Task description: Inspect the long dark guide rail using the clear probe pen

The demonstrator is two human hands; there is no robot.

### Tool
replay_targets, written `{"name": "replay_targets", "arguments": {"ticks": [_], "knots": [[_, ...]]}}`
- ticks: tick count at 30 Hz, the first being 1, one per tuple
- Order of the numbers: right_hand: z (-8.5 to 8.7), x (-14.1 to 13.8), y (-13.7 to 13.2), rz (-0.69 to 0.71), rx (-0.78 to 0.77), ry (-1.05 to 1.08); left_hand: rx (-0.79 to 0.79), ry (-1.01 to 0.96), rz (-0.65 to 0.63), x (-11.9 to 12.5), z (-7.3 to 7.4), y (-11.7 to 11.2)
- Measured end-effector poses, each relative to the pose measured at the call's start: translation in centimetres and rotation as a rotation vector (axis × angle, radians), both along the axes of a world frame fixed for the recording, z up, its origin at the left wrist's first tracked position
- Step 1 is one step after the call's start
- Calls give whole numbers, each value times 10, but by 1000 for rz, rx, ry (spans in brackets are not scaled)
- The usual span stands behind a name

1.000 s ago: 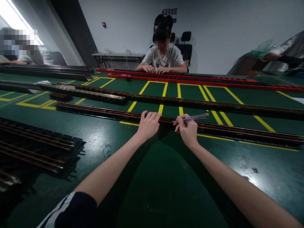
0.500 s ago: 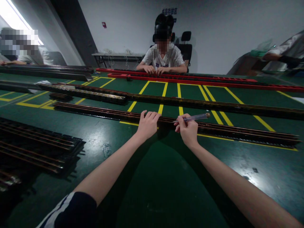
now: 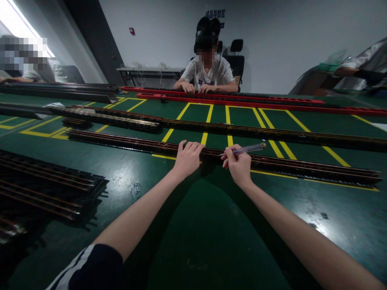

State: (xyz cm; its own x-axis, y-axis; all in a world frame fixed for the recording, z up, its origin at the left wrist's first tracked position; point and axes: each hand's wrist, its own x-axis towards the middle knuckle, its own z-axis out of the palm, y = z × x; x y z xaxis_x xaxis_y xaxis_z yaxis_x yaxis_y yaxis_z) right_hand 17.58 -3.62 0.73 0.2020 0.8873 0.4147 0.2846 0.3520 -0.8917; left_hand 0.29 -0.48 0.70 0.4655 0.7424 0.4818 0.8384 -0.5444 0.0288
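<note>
A long dark rail with copper strips (image 3: 302, 166) lies across the green table (image 3: 196, 225) in front of me. My left hand (image 3: 188, 158) rests on it with the fingers curled over its near edge. My right hand (image 3: 239, 163) is closed on a clear-handled screwdriver (image 3: 246, 150), whose tip points left at the rail between my two hands.
More long dark rails (image 3: 272, 135) lie parallel further back, and red rails (image 3: 242, 102) in front of a seated person (image 3: 207, 72). A stack of dark rails (image 3: 45, 185) sits at the left. Yellow lines mark the table. Another person's arm (image 3: 356, 70) shows at far right.
</note>
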Motion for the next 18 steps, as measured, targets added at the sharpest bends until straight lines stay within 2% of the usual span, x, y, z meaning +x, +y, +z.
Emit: {"name": "replay_targets", "arguments": {"ticks": [18], "knots": [[0,-2,0,-5,13,25,39,5,12,0,0,0]]}}
